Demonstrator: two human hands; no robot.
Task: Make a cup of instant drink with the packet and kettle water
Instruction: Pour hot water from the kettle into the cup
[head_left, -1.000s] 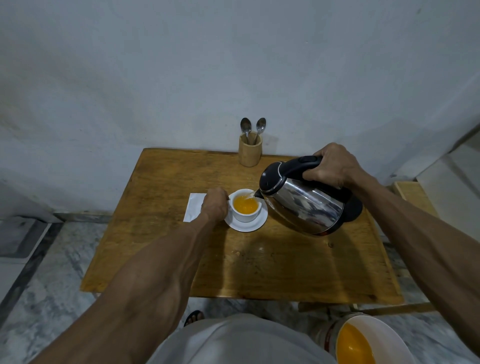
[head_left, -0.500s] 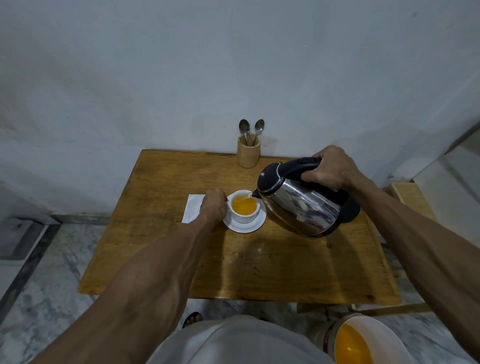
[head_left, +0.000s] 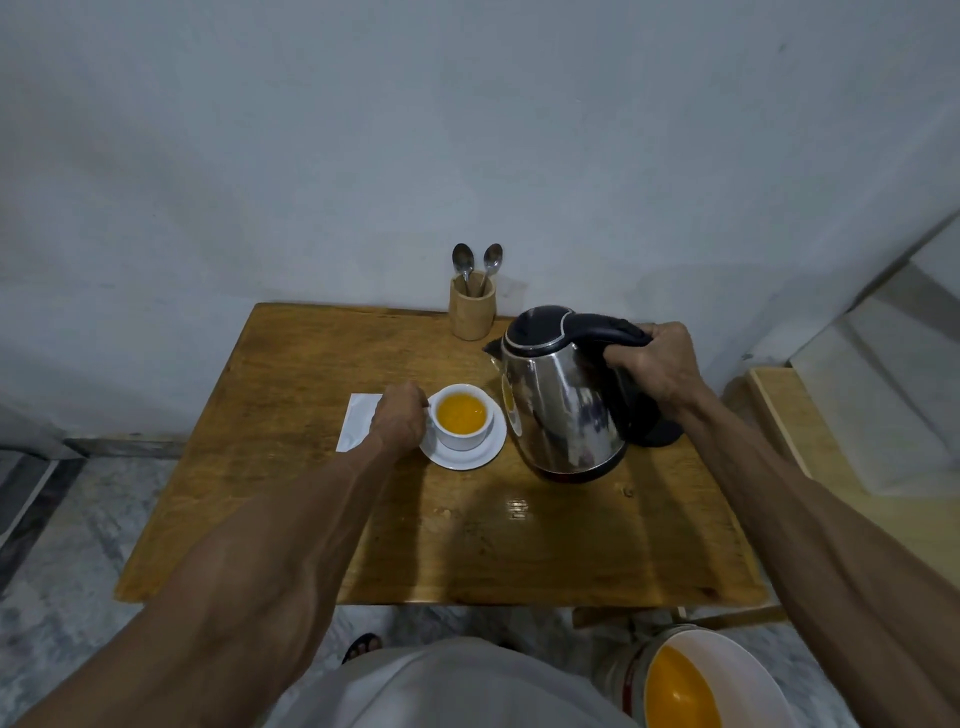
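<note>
On table (head_left: 291, 499), beside cup (head_left: 462, 423) of orange drink on saucer (head_left: 457, 460), stood kettle (head_left: 563, 410) upright, gripped at handle by closed right hand (head_left: 657, 366); held cup's left side with curled left hand (head_left: 397, 423), half over white packet (head_left: 356, 421); kept two spoons (head_left: 475, 262) in holder (head_left: 471, 314) behind

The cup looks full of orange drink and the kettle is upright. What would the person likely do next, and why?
Probably set the kettle down on the table and let go. It is upright in the right hand, spout away from the cup, which already holds orange liquid. The spoons in their holder are untouched, so stirring likely follows. The left hand steadies the cup.
</note>
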